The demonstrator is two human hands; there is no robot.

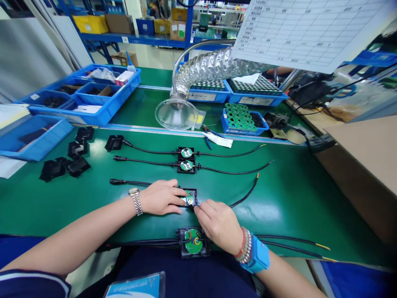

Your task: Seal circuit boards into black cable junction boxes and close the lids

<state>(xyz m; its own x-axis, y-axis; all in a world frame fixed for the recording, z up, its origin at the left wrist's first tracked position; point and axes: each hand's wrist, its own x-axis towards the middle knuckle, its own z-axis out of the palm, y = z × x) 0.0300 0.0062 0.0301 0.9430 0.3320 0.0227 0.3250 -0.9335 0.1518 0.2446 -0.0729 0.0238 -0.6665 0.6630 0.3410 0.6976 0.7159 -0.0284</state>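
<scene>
A black housing with a circuit board (pixel 190 198) lies on the green mat, with cables leaving it on both sides. My left hand (pixel 163 197) rests beside it, fingers spread with the tips on the board. At its lower right corner my right hand (pixel 217 221) pinches a black cable end, partly hidden by the fingers. Two more housings with round boards, an upper one (pixel 186 152) and a lower one (pixel 186 165), lie beyond the hands, cables attached. Near the table's front edge sits another housing with a round green board (pixel 194 241).
Loose black housings (pixel 77 165) lie at the left, near blue bins (pixel 102 111). A clear extraction funnel (pixel 176 115) hangs above the mat. Pliers (pixel 208 138) and a blue bin of green boards (pixel 240 118) are behind. A cardboard box (pixel 366 165) stands at the right.
</scene>
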